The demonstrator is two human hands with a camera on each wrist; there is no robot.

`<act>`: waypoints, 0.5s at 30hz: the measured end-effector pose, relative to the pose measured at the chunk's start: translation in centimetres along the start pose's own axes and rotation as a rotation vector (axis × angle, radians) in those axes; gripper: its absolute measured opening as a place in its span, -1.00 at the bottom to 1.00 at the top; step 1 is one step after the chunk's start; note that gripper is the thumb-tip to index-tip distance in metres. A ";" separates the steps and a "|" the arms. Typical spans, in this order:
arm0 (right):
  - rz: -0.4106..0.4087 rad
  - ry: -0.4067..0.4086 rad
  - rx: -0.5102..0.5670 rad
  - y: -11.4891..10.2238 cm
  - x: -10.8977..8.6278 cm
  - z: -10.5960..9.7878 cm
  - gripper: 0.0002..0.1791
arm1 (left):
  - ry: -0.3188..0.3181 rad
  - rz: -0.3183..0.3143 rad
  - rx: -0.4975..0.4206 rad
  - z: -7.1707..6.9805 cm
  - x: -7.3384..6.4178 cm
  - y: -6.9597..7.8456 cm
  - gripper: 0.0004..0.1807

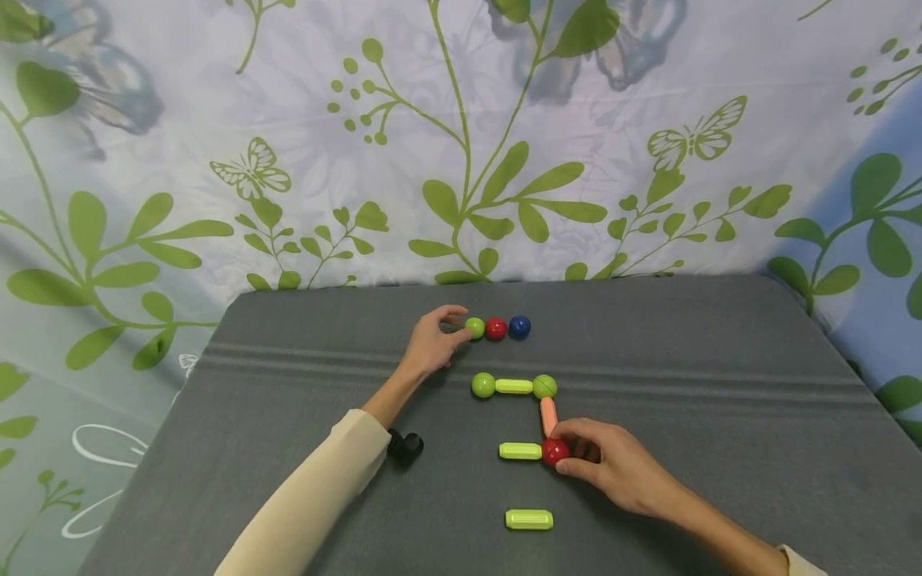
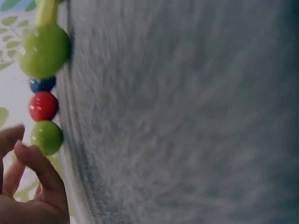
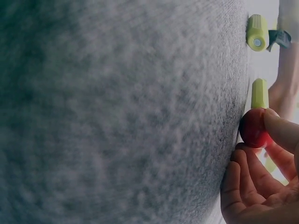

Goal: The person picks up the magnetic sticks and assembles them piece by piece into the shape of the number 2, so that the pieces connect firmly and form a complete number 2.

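My right hand (image 1: 625, 470) pinches a glossy red ball (image 1: 553, 453) between thumb and fingers. A lime stick (image 1: 519, 451) joins that ball on its left, and a salmon-pink stick (image 1: 549, 417) runs up from it to a green ball (image 1: 544, 386). From there another lime stick (image 1: 514, 386) leads left to a second green ball (image 1: 483, 385). Farther back, my left hand (image 1: 430, 342) reaches beside a loose green ball (image 2: 47, 137), thumb and fingers parted at its near side. A red ball (image 1: 495, 328) and a dark blue ball (image 1: 519, 326) stand in line with it.
One separate lime stick (image 1: 529, 520) lies nearer the front, a metal disc showing on its end in the right wrist view. A black object (image 1: 406, 446) is partly covered by the left sleeve. Behind the grey tabletop (image 1: 706, 360) hangs a leaf-patterned cloth (image 1: 302, 120).
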State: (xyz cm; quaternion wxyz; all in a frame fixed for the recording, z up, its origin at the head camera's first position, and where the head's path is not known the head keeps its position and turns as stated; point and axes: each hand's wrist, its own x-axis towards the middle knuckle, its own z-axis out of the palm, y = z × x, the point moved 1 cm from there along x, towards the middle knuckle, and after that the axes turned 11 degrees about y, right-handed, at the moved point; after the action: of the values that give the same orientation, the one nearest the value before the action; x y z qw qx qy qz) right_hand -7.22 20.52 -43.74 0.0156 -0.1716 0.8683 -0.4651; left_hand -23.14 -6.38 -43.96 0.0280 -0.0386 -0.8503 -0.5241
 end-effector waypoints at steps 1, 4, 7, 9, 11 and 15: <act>0.003 -0.004 0.001 0.0 0.0 0.0 -0.76 | -0.011 0.001 0.031 0.2 0.3 -0.1 -0.54; 0.010 -0.012 0.004 0.1 0.1 0.0 -0.76 | -0.041 0.012 0.128 0.7 1.0 -0.4 -0.50; 0.006 -0.013 0.002 0.1 0.1 0.0 -0.76 | -0.053 0.009 0.167 1.0 1.3 -0.7 -0.51; 0.003 -0.012 0.002 0.1 0.1 0.0 -0.76 | -0.054 0.003 0.165 1.1 1.4 -0.8 -0.53; -0.001 -0.009 0.003 0.1 0.1 0.0 -0.76 | -0.050 -0.008 0.141 1.1 1.3 -0.8 -0.54; -0.006 -0.005 0.004 0.1 0.0 0.0 -0.77 | -0.043 -0.036 0.088 1.0 1.2 -0.9 -0.55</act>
State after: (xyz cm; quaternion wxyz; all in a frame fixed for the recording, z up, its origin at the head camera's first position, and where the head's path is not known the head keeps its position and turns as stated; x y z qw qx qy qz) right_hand -7.26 20.56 -43.84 0.0169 -0.1754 0.8668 -0.4665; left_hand -24.42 -5.89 -45.11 0.0019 -0.0332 -0.8736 -0.4855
